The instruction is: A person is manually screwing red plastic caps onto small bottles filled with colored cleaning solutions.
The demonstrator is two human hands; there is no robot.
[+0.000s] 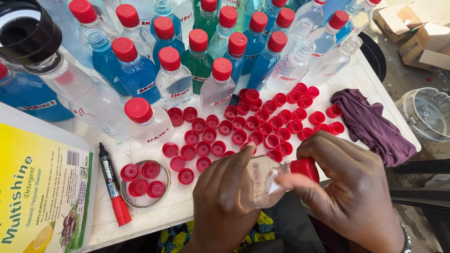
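My left hand (pixel 222 201) grips the body of a small clear plastic bottle (pixel 265 185), held on its side above the table's near edge. My right hand (pixel 349 185) pinches the red cap (pixel 304 167) on the bottle's neck. Just beyond my hands, several loose red caps (pixel 243 124) lie spread open side up on the white table (pixel 173 206). Behind them stand several capped bottles (pixel 173 77) with clear, blue and green liquid. A few clear bottles (pixel 328 63) at the back right have no caps.
A red marker (pixel 114 185) and a ring-shaped lid (pixel 145 183) holding red caps lie at the near left. A large jug with a yellow label (pixel 40 187) fills the left corner. A purple cloth (pixel 370 124) lies right. Cardboard boxes (pixel 419 33) and a clear container (pixel 429 112) sit on the floor.
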